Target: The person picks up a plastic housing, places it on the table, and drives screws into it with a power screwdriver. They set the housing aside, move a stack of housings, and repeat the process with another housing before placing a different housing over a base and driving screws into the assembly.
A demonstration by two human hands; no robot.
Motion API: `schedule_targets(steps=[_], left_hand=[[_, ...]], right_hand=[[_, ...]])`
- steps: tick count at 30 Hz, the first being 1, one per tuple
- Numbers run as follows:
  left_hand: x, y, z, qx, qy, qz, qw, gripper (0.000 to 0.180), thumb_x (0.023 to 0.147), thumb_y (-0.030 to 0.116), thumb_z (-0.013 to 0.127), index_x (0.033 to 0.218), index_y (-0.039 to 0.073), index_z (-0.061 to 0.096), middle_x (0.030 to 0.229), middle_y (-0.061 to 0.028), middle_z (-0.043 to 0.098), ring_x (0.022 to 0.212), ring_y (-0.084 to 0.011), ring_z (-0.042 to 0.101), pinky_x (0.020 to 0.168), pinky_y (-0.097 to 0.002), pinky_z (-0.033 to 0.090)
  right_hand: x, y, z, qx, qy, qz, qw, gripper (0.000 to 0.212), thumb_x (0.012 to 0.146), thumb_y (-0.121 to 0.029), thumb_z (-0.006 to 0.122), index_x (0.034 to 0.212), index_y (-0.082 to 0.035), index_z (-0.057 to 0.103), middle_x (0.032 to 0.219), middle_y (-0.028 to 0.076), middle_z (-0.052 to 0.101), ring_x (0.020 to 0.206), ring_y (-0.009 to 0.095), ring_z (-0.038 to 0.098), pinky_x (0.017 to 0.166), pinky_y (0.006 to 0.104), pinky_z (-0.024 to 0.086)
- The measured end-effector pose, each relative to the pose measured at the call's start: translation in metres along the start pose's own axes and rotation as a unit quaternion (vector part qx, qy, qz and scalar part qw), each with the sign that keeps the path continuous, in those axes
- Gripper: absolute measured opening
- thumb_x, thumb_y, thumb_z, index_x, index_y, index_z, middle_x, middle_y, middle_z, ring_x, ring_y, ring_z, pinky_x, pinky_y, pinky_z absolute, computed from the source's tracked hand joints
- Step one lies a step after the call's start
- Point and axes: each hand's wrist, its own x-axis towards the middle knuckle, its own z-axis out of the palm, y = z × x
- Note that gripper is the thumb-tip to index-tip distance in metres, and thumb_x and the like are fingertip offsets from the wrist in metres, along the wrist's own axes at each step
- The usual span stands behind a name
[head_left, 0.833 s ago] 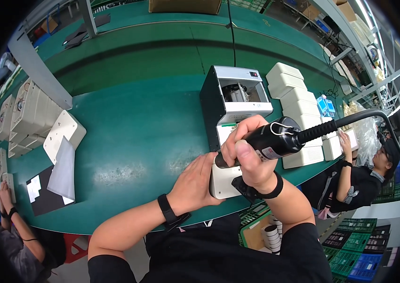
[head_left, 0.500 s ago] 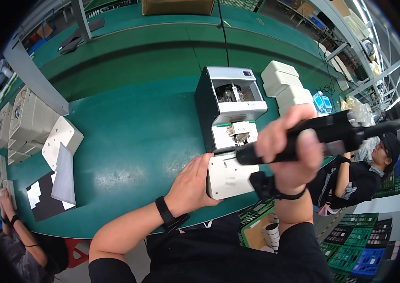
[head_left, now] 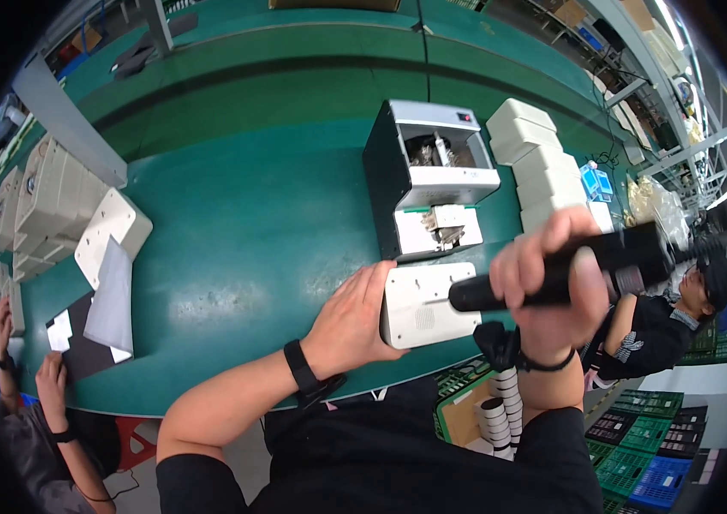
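My left hand (head_left: 348, 315) grips the left side of a cream plastic housing (head_left: 443, 324), which lies flat on the green bench with holes and a small grille of dots on its upper face. A black electric screwdriver (head_left: 629, 259) is wrapped in the fingers of my right hand (head_left: 543, 291). It lies almost level above the housing, its thin bit pointing left over the face; whether the tip touches a hole I cannot tell. Just beyond the housing stands a grey and black screw feeder (head_left: 449, 178) with an open hopper and a small outlet in front.
Stacked cream housings (head_left: 543, 171) stand right of the feeder, beside small blue items (head_left: 596, 182). More housings (head_left: 59, 201) and a grey sheet (head_left: 112, 300) sit at left. Co-workers are at both sides. A carton with striped rolls (head_left: 494, 421) is below the bench edge.
The screwdriver bit has moved from near the housing's upper left corner toward the middle of its face. My left hand keeps its hold. The left co-worker's hands have moved apart.
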Motion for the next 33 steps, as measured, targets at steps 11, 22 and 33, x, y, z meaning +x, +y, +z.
schedule_targets(steps=[11,22,33], left_hand=[[-0.002,-0.004,0.005,-0.005,0.024,0.01,1.0,0.105,0.056,0.023,0.091,0.14,-0.003,0.033,0.129,-0.0229,0.052,0.123,-0.0406,0.053,0.11,-0.0449,0.042],[-0.006,-0.007,0.005,0.001,0.017,0.013,1.0,0.113,0.05,0.018,0.093,0.142,-0.005,0.031,0.129,-0.0242,0.052,0.122,-0.042,0.053,0.11,-0.0461,0.042],[-0.004,-0.009,0.004,0.011,0.022,0.02,0.999,0.107,0.056,0.022,0.092,0.141,-0.004,0.032,0.128,-0.0233,0.052,0.123,-0.0405,0.053,0.109,-0.0457,0.042]], right_hand=[[-0.048,-0.013,0.035,-0.028,-0.098,0.067,0.993,0.043,0.083,-0.028,0.08,0.1,-0.005,0.048,0.073,0.007,0.06,0.063,0.018,0.06,0.067,0.0358,0.053],[-0.052,0.009,0.024,-0.117,-0.161,0.133,0.971,0.04,0.084,-0.026,0.08,0.099,-0.007,0.049,0.075,0.007,0.059,0.066,0.018,0.059,0.072,0.0396,0.053],[-0.026,0.0,0.017,-0.006,-0.113,0.032,0.993,0.037,0.09,-0.031,0.07,0.101,-0.004,0.047,0.068,0.005,0.056,0.057,0.018,0.057,0.06,0.0368,0.051]])
